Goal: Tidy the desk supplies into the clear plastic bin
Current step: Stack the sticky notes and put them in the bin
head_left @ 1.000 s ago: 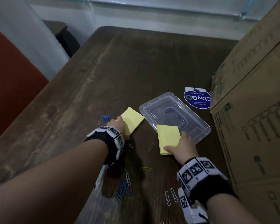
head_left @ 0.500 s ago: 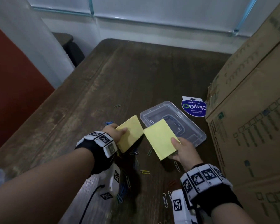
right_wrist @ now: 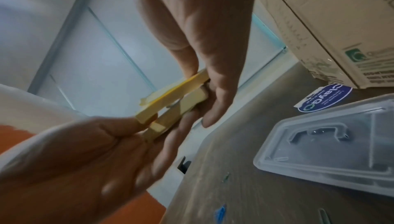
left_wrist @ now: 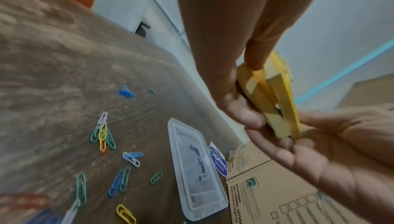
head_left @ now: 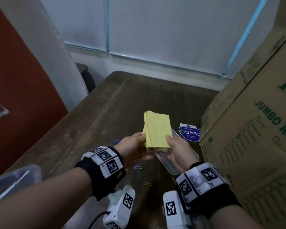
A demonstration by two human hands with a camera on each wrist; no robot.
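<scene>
Two yellow sticky note pads [head_left: 157, 129] are held together, face to face, above the table. My left hand [head_left: 135, 146] pinches their left edge and my right hand [head_left: 173, 146] grips the lower right corner. From the left wrist view the pads [left_wrist: 275, 101] stand on edge between my left fingers [left_wrist: 245, 109] and the right palm [left_wrist: 319, 143]. In the right wrist view the pads [right_wrist: 170, 99] are slightly offset. The clear plastic bin [head_left: 23, 174] shows at the lower left edge. Several coloured paper clips [left_wrist: 104, 133] lie loose on the table.
A clear lid [left_wrist: 192, 168] lies flat on the wooden table [head_left: 106, 113] under my hands. A blue round label [head_left: 189, 134] lies beside a large cardboard box [head_left: 254, 129] along the right side. A wall and window stand behind the far edge.
Both hands lifted their pads off the table and brought them together into one stack in the air. The head view tilted upward.
</scene>
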